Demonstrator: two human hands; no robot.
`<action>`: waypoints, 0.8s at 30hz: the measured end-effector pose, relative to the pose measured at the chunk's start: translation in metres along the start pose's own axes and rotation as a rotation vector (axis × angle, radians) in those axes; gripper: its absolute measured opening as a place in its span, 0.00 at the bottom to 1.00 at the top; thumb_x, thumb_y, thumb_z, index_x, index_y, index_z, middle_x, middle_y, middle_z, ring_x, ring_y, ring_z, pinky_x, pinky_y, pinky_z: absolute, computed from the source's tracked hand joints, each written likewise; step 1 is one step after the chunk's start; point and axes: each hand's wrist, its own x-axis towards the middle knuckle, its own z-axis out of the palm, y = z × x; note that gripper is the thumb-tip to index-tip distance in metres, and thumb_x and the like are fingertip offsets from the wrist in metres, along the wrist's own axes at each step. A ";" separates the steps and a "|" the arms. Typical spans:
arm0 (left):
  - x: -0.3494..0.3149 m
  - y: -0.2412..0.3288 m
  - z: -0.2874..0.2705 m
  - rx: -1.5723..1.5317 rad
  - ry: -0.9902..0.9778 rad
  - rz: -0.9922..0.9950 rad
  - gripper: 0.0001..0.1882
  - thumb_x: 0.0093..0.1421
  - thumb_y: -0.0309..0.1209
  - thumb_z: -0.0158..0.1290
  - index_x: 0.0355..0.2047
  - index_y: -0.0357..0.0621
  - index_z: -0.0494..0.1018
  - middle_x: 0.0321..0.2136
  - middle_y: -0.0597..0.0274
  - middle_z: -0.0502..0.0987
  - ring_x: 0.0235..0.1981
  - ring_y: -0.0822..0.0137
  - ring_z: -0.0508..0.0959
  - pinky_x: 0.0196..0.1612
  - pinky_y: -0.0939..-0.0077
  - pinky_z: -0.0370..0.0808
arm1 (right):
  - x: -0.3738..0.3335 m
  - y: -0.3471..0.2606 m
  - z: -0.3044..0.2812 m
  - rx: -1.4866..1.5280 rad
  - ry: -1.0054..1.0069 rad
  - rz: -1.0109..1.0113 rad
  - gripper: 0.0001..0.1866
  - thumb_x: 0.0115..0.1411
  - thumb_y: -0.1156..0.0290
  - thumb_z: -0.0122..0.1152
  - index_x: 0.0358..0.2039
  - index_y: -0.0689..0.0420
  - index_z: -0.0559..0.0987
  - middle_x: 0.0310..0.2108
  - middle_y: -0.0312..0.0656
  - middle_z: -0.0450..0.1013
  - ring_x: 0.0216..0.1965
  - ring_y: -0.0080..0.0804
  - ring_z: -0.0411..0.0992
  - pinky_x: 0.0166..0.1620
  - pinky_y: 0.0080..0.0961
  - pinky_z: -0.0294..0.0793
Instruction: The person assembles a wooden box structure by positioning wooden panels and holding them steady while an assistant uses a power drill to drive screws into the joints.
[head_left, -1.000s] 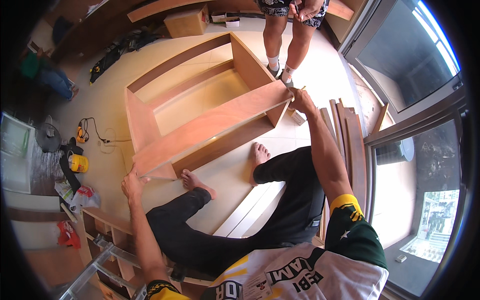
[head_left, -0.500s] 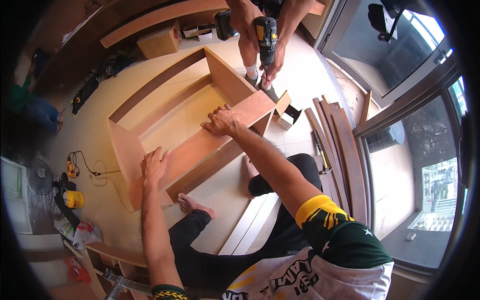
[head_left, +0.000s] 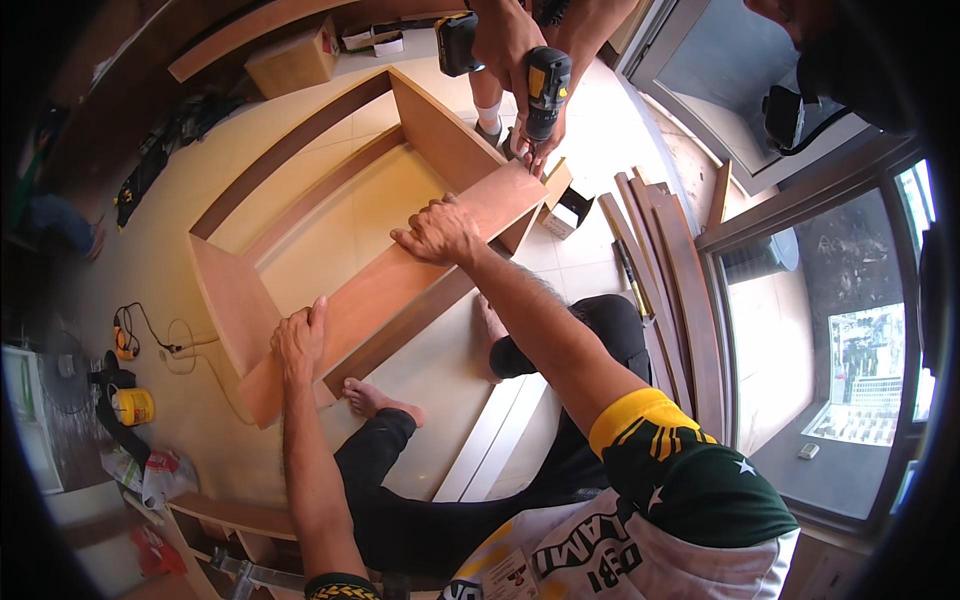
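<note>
A rectangular wooden cabinet frame (head_left: 297, 133) stands on the floor in front of me, with a wide board (head_left: 375, 285) along its near side. My left hand (head_left: 299, 343) grips that board near its left end, thumb raised. Further right, my right hand (head_left: 437, 231) has its fingers curled over the board's far edge. At the board's far right end, a co-worker's hands (head_left: 505, 45) hold a black and yellow cordless drill (head_left: 547, 92) upright. The drill's tip is down at the board's corner, partly hidden by the co-worker's fingers.
Brown wooden planks (head_left: 680, 270) lie at right beside an open small carton (head_left: 568, 208) and a glass door (head_left: 810, 330). White strips (head_left: 492, 440) lie between my legs. A yellow tub (head_left: 133, 407) and a corded tool (head_left: 126, 342) are at left; a cardboard box (head_left: 293, 62) stands behind.
The co-worker's drill has come down closer to the board's end. My left hand's fingers have closed more on the board. My right hand keeps its place, while the whole view has shifted slightly.
</note>
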 end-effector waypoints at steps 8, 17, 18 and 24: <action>-0.001 0.003 -0.003 -0.011 0.004 0.032 0.39 0.72 0.64 0.39 0.34 0.40 0.84 0.34 0.36 0.83 0.40 0.34 0.81 0.46 0.40 0.75 | 0.002 0.003 0.006 -0.051 0.019 -0.013 0.36 0.70 0.40 0.42 0.26 0.57 0.87 0.28 0.52 0.83 0.38 0.46 0.81 0.59 0.42 0.68; -0.002 0.001 -0.002 -0.011 0.003 0.027 0.39 0.72 0.64 0.39 0.33 0.40 0.83 0.33 0.37 0.83 0.40 0.34 0.81 0.47 0.41 0.75 | -0.002 -0.003 -0.004 -0.004 -0.013 0.009 0.37 0.70 0.40 0.41 0.27 0.57 0.88 0.30 0.51 0.83 0.40 0.46 0.81 0.60 0.41 0.67; -0.001 0.002 -0.003 -0.009 -0.006 0.021 0.39 0.72 0.64 0.39 0.33 0.40 0.83 0.33 0.37 0.83 0.40 0.35 0.81 0.47 0.41 0.75 | -0.002 -0.003 -0.004 -0.005 -0.009 0.006 0.37 0.70 0.39 0.41 0.27 0.57 0.88 0.30 0.51 0.83 0.40 0.46 0.81 0.61 0.41 0.67; -0.001 0.002 -0.001 -0.002 -0.010 0.014 0.39 0.71 0.64 0.38 0.33 0.41 0.83 0.34 0.37 0.83 0.41 0.35 0.81 0.48 0.42 0.74 | -0.002 -0.002 -0.004 -0.019 -0.009 0.004 0.37 0.70 0.39 0.41 0.27 0.56 0.88 0.30 0.51 0.83 0.40 0.46 0.81 0.60 0.41 0.67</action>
